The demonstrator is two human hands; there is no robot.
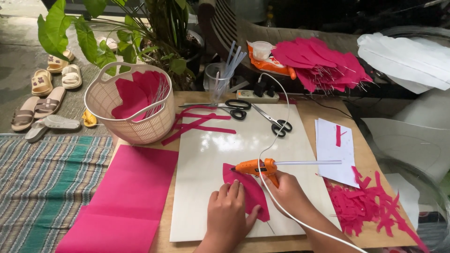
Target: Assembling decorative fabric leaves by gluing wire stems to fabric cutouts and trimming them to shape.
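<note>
Pressing my left hand [228,212] flat, fingers spread, I am pinning a pink petal-shaped fabric piece [248,189] onto the white board [206,154] so it is not sliding under the nozzle. My right hand [289,192] is closing around the handle of the orange glue gun [255,166], and I am keeping its tip touching the petal's upper edge, with a clear glue stick [307,162] poking out of the back and the white cord [281,140] trailing away toward the power strip [257,96]. I am counting two pairs of black-handled scissors [255,112] lying at the far side of the board, within reach but out of the glue's way. One cream basket [129,110] is sitting to the left holding finished pink pieces with wires, and one heap of wired petals [323,63] is resting beyond the table's far edge. One clear cup of spare glue sticks [220,77] is standing near the strip. Pink offcuts [370,204] are piling up to my right, and one folded pink sheet [126,197] is lying to my left.
</note>
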